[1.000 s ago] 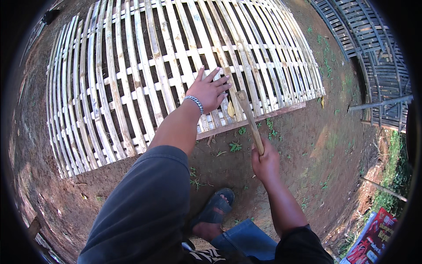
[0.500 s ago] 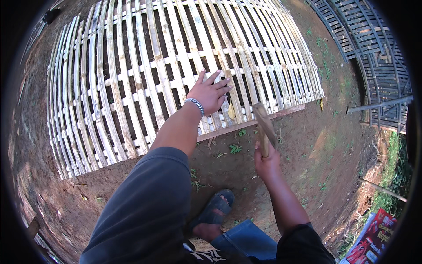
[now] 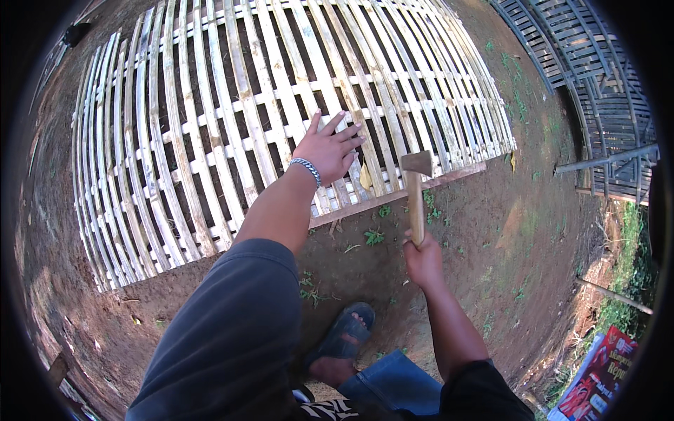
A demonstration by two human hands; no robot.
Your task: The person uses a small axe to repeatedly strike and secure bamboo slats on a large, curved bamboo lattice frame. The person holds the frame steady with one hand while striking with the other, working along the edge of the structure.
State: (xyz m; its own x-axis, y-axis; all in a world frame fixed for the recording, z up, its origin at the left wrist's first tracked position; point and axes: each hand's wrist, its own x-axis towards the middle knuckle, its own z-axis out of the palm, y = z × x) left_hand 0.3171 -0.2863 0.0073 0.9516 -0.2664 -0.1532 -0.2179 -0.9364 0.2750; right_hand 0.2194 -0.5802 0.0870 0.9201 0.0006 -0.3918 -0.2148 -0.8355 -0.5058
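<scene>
My left hand (image 3: 328, 147) lies with fingers spread on a frame of pale bamboo slats (image 3: 200, 137), close to its near edge. A silver chain bracelet (image 3: 307, 170) circles that wrist. In my right hand (image 3: 424, 261) is a hatchet (image 3: 416, 210), gripped low on its wooden handle. The dark metal head (image 3: 418, 163) points away from me and overlaps the near right edge of the frame in view; whether it touches the slats I cannot tell. A yellow leaf (image 3: 366, 177) rests on the slats just right of my left hand.
Brown soil (image 3: 505, 245) with small weeds surrounds the frame. My sandalled foot (image 3: 347, 330) stands below its near edge. At the upper right are dark bamboo panels (image 3: 604, 105) with a pole (image 3: 607, 168) sticking out. A red printed banner (image 3: 597, 375) lies at the lower right.
The hatchet has turned in my right hand, so its head now shows broadside instead of end-on. My left hand stays on the slats; the whole view has shifted slightly.
</scene>
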